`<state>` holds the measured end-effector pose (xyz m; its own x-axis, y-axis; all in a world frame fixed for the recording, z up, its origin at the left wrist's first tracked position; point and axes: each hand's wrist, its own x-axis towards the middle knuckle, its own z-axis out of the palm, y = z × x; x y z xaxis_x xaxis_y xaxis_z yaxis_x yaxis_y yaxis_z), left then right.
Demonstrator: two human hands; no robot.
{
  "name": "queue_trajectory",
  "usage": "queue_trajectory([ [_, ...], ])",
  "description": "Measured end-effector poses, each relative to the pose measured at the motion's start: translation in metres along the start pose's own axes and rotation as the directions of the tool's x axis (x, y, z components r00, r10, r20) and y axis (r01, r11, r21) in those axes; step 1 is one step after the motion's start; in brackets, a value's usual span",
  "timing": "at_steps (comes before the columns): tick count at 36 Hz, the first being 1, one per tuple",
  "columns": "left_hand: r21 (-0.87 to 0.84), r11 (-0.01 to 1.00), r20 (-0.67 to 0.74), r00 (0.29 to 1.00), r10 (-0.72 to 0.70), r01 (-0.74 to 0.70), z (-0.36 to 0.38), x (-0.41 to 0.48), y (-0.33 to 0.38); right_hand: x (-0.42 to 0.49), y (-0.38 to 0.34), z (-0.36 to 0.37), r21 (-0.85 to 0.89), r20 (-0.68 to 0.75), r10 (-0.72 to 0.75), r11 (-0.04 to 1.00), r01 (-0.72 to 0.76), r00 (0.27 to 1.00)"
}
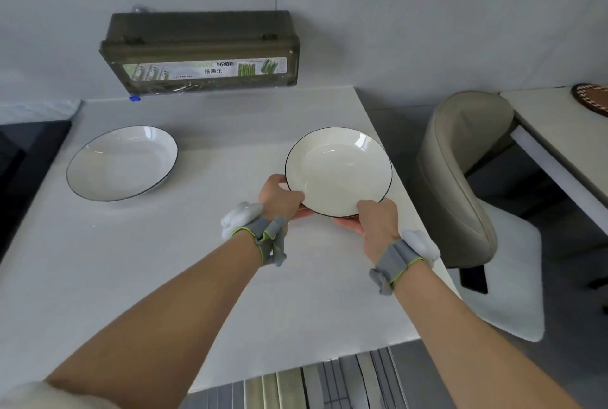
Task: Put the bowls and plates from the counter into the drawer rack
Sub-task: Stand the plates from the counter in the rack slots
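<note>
A white bench (197,260) runs along a grey wall, with a dark green box (200,46) at its back edge. Near the right edge of the bench both hands hold a white plate (339,171) with a thin dark rim. The left hand (279,194) grips its near left side and the right hand (378,214) its near right side, thumbs over the rim and fingers curled beneath. A second plate (121,163) lies flat on the bench, well apart to the left. A beige chair (460,178) stands to the right. Below the near edge a rack (312,382) of upright slats shows.
</note>
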<state>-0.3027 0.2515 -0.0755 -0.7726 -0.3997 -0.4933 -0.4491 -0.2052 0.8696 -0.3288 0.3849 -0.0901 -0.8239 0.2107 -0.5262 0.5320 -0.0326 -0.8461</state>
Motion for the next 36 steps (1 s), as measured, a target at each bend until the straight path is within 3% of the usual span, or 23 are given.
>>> queue_trajectory([
  [8, 0.035, 0.998, 0.031, 0.998, 0.054, -0.055, -0.042, -0.072, -0.006, -0.075, 0.007, -0.049, 0.020, 0.255, -0.122, 0.992, 0.121, 0.959],
  [19, -0.011, 1.000, 0.125, 0.992, -0.025, 0.027, -0.082, -0.205, -0.075, -0.182, 0.039, -0.125, -0.072, 0.434, -0.139, 0.980, 0.188, 0.890],
  [25, 0.070, 0.993, 0.209, 0.972, -0.111, 0.098, -0.080, -0.246, -0.121, -0.209, 0.070, -0.164, -0.160, 0.485, -0.245, 0.919, 0.361, 0.840],
  [29, 0.238, 0.967, 0.287, 0.945, -0.154, 0.085, -0.079, -0.257, -0.147, -0.219, 0.081, -0.188, -0.338, 0.470, -0.371, 0.763, 0.551, 0.801],
  [32, 0.391, 0.920, 0.258, 0.956, -0.138, 0.027, -0.077, -0.252, -0.164, -0.226, 0.089, -0.198, -0.472, 0.505, -0.382, 0.628, 0.618, 0.774],
  [34, 0.567, 0.819, 0.221, 0.974, -0.049, -0.087, -0.078, -0.246, -0.171, -0.231, 0.094, -0.197, -0.565, 0.538, -0.394, 0.488, 0.666, 0.745],
  [36, 0.758, 0.613, 0.255, 0.966, 0.037, -0.223, -0.079, -0.240, -0.180, -0.233, 0.106, -0.193, -0.638, 0.573, -0.396, 0.334, 0.694, 0.717],
])
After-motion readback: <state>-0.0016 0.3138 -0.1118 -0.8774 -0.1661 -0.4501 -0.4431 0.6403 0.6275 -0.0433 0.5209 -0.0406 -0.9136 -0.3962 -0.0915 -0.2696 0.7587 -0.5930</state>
